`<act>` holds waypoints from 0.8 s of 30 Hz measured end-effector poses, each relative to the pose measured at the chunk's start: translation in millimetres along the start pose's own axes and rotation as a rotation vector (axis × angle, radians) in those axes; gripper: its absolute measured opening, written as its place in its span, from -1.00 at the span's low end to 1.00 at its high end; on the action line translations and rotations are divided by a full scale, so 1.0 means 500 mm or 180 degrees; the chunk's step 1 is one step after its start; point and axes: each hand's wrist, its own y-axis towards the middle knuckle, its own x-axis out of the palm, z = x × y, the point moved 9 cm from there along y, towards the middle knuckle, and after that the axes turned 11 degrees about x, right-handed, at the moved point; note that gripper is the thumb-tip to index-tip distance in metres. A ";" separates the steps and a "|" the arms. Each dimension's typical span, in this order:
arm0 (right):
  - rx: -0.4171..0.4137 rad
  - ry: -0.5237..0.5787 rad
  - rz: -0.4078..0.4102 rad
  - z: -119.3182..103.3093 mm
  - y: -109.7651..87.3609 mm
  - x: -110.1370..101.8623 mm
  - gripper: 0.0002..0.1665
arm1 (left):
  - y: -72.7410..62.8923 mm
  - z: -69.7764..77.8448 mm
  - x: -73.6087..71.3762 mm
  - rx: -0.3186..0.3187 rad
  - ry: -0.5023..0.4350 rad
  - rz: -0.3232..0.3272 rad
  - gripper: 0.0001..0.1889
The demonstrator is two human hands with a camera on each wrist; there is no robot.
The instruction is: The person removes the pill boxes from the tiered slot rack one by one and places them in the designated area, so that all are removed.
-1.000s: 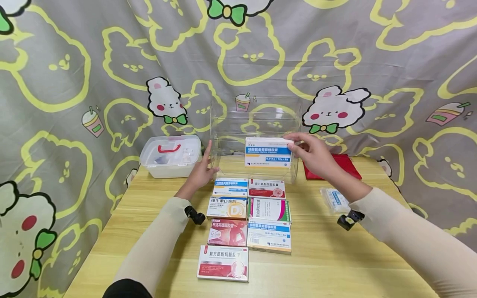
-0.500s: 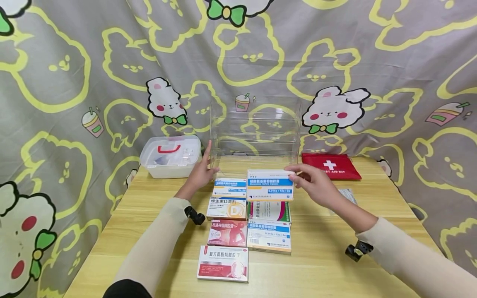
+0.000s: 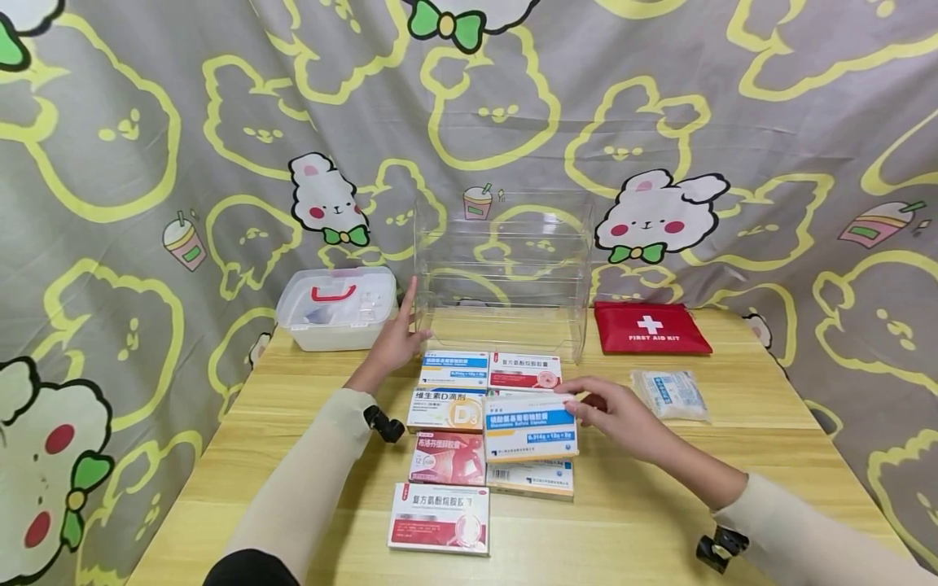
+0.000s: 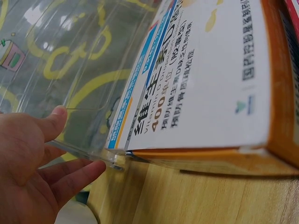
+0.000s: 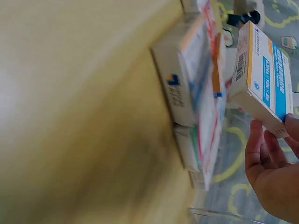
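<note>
My right hand (image 3: 615,419) pinches a white and blue medicine box (image 3: 531,431) by its upper right corner, thumb in front. The box is tilted above the right column of flat boxes, hiding most of a green and purple box and part of another white and blue box (image 3: 535,482). In the right wrist view the held box (image 5: 266,74) is raised above the row. My left hand (image 3: 393,342) rests at the lower left side of a clear tiered rack (image 3: 506,308), fingers spread. In the left wrist view its thumb (image 4: 58,116) lies against the clear plastic, near a vitamin D box (image 4: 210,93).
In front of the rack lie a red and white box (image 3: 524,372), a pink box (image 3: 447,458) and another red and white box (image 3: 440,519). A lidded plastic case (image 3: 337,313) stands left; a red first aid pouch (image 3: 652,330) and clear packet (image 3: 670,395) lie right.
My right hand has brought the white and blue box down from in front of the rack, toward me over the right column. The left hand has stayed at the rack.
</note>
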 end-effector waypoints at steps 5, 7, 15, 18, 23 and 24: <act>-0.0009 -0.0032 -0.0224 0.023 -0.024 0.031 -0.69 | 0.000 0.002 0.001 -0.0002 -0.0006 -0.0023 0.15; 0.0014 -0.0042 -0.0327 0.033 -0.033 0.041 -0.69 | 0.000 0.002 0.001 0.0002 -0.0012 -0.0023 0.15; 0.0361 0.0006 -0.0706 0.070 -0.065 0.062 -0.72 | 0.001 0.000 0.002 -0.0034 0.0014 -0.0018 0.16; 0.0428 -0.0013 -0.0775 0.080 -0.076 0.067 -0.72 | 0.000 -0.001 0.002 -0.0062 0.0032 -0.0024 0.16; 0.0460 0.0077 -0.0893 0.090 -0.091 0.079 -0.73 | 0.000 -0.003 0.001 -0.0091 0.0042 -0.0032 0.16; 0.0472 0.0116 -0.0923 0.092 -0.093 0.082 -0.73 | 0.000 -0.004 0.002 -0.0088 0.0036 -0.0034 0.16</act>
